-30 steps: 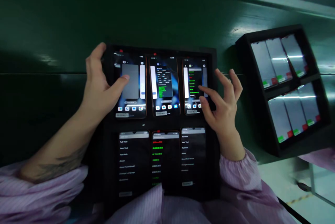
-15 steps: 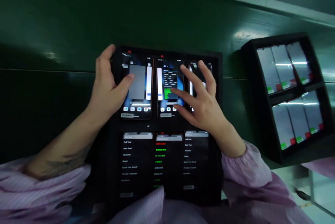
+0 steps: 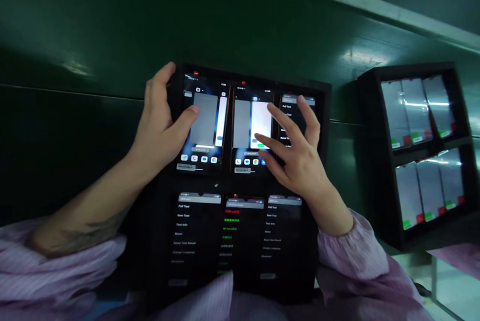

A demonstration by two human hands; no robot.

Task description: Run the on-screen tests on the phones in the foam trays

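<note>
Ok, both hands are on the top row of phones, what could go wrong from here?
The right hand is spread over the middle phone and the right phone, so a stray finger could tap the wrong screen. The left hand grips the tray corner with its thumb on the left phone; pressure there might trigger an unwanted press.

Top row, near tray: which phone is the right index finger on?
The middle phone, showing two pale app cards; the right hand has its index tip there. The left phone takes the thumb of the left hand.
</note>
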